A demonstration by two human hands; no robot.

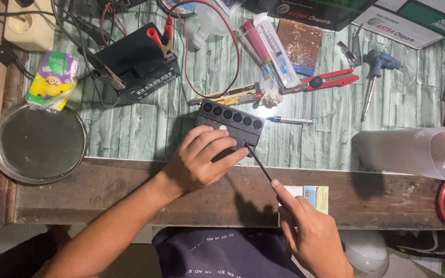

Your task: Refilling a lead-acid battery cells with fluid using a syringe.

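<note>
Near the middle of the frame the left hand [202, 159] lies flat-fingered over a small dark battery [230, 126] with a row of round cell holes along its top, pressing it down at the front edge of the workbench [130, 190]. The right hand [310, 234], lower right of centre, is clenched around a thin dark tool [258, 163], probably a slim screwdriver, though its handle is hidden in the fist; the tip touches the battery's near right corner. Just beyond the battery lie a small syringe [290, 121] and a crumpled bit of tissue [270, 98]. Upper left sits a larger black battery [137, 64] with red clips [160, 33] on its posts, and a round metal tray [37, 144] rests at the left edge. Red-handled pliers [325, 80] lie upper right, and a translucent plastic jug [413, 152] lies on its side at the right
</note>
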